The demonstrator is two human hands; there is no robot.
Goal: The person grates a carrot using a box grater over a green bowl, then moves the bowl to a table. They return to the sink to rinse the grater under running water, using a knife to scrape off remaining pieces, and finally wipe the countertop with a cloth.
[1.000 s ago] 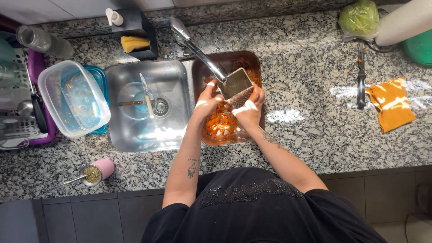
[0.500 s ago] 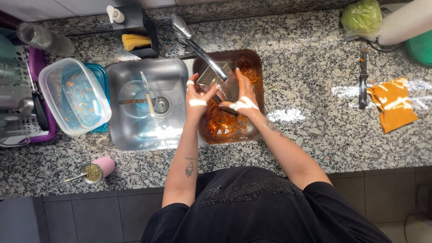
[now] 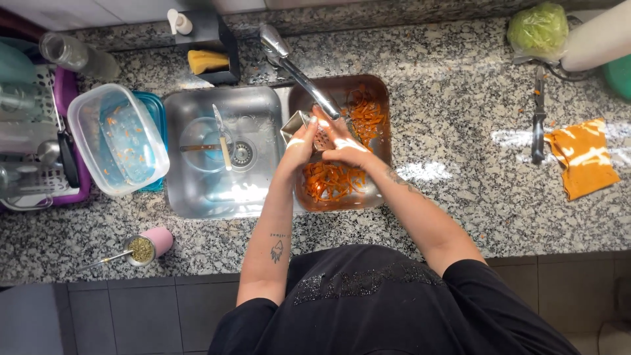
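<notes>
While under tap (image 3: 299, 69), both hands grip grater (image 3: 303, 126), seemingly.

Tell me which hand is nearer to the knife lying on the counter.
The right hand. It holds the metal grater under the tap, on the side toward the knife, which lies far off on the granite. The left hand grips the grater's other side, farther away.

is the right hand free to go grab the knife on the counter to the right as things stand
Probably not at once: the right hand is holding the metal grater with the left hand under the tap. The knife lies unobstructed on open counter.
</notes>
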